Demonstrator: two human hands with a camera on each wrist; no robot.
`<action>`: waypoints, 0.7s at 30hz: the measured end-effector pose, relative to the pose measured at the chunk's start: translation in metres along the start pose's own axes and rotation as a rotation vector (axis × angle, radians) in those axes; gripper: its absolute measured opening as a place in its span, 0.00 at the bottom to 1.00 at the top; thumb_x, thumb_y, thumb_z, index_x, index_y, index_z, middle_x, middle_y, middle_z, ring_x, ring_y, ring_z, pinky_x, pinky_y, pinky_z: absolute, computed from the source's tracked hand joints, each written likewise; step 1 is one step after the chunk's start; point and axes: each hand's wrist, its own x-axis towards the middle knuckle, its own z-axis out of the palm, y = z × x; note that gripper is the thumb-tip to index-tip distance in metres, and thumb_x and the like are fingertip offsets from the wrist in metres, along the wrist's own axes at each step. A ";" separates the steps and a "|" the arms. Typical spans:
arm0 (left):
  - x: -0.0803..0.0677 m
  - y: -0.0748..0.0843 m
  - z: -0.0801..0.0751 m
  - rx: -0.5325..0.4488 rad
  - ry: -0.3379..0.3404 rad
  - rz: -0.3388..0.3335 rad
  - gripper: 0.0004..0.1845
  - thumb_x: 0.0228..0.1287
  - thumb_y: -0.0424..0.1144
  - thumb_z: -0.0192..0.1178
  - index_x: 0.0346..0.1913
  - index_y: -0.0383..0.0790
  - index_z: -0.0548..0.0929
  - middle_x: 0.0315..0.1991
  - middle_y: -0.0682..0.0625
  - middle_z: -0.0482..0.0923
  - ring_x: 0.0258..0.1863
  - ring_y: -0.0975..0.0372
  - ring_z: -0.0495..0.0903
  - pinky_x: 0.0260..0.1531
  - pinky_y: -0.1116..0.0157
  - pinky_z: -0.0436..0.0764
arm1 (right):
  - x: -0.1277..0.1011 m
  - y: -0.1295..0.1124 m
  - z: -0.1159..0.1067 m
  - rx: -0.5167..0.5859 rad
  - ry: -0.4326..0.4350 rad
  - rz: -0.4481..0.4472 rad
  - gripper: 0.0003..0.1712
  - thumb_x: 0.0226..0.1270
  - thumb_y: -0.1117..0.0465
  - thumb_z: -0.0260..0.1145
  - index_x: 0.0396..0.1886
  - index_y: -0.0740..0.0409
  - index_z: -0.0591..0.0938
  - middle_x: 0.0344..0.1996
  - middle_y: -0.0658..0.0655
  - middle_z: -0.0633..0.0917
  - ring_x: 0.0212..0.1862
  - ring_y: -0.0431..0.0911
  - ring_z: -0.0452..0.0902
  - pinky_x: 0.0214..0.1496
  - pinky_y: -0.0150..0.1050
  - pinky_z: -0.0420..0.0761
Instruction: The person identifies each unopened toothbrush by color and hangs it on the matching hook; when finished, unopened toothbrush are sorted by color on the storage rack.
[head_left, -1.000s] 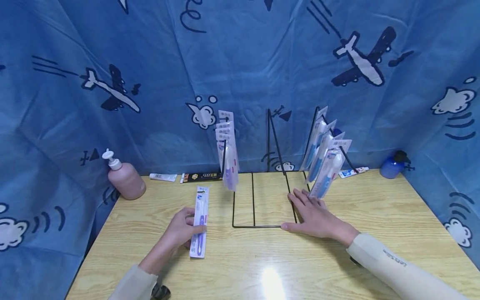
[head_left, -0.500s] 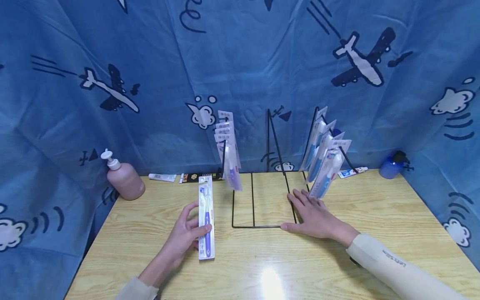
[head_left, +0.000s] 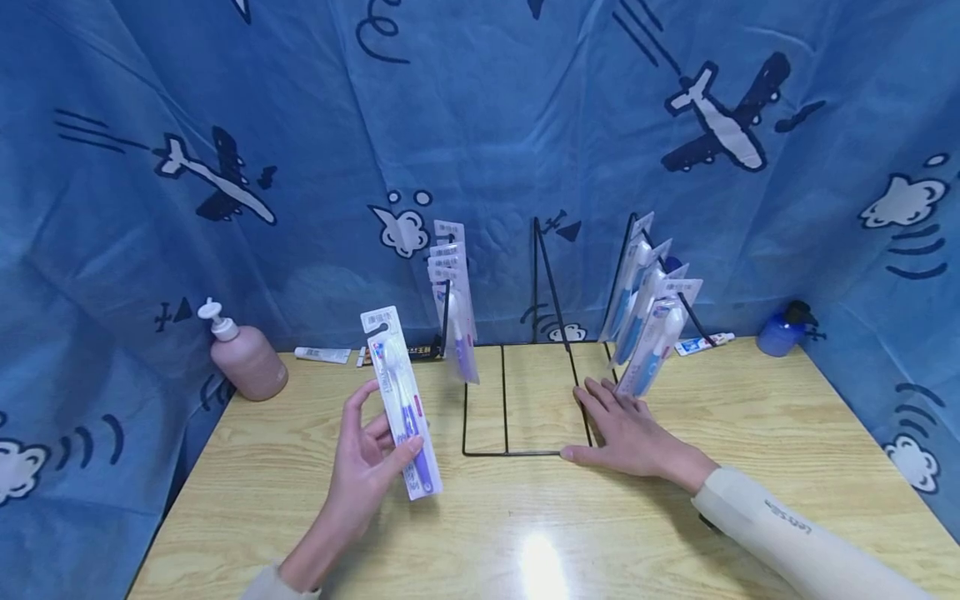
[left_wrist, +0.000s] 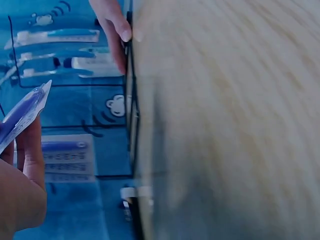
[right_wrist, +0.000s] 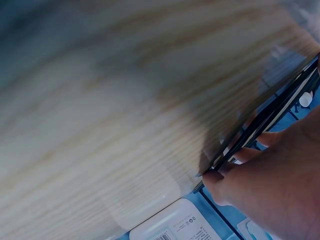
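Left hand [head_left: 367,462] pinches a toothbrush pack [head_left: 401,404] by its lower half, raised off the surface [head_left: 525,533], near-left of the rack [head_left: 525,400]. Right hand [head_left: 626,433] lies flat, fingers straight, steadying the rack base. Risk: the loose pinch lets the pack slip or knock hung packs [head_left: 453,308].

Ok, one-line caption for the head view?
Left hand lifts a packaged toothbrush; right hand rests on the wire rack.

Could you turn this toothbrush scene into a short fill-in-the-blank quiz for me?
1. The left hand holds a packaged toothbrush with a ____ handle.
2. The right hand rests flat on the base of the black wire ____.
3. The pump bottle at the table's left back corner is ____.

Missing words: purple; rack; pink
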 end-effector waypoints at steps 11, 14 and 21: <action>-0.018 0.021 0.029 0.075 -0.158 0.402 0.45 0.60 0.07 0.62 0.76 0.21 0.53 0.58 0.41 0.88 0.53 0.57 0.90 0.37 0.64 0.89 | 0.000 0.001 -0.002 0.013 -0.002 -0.006 0.61 0.74 0.26 0.65 0.87 0.66 0.60 0.85 0.72 0.58 0.84 0.72 0.50 0.76 0.78 0.56; -0.021 0.021 0.036 0.078 -0.199 0.467 0.44 0.58 0.07 0.63 0.75 0.18 0.54 0.60 0.37 0.87 0.53 0.57 0.90 0.37 0.63 0.90 | 0.000 0.002 -0.001 0.016 0.002 -0.011 0.61 0.74 0.26 0.65 0.87 0.66 0.60 0.85 0.72 0.57 0.84 0.72 0.49 0.77 0.78 0.55; -0.023 0.013 0.040 0.096 -0.230 0.434 0.45 0.60 0.07 0.63 0.78 0.21 0.55 0.62 0.35 0.85 0.51 0.56 0.90 0.35 0.60 0.91 | 0.001 0.002 0.002 0.019 0.010 -0.017 0.61 0.74 0.27 0.66 0.86 0.67 0.61 0.84 0.74 0.58 0.83 0.74 0.50 0.75 0.80 0.55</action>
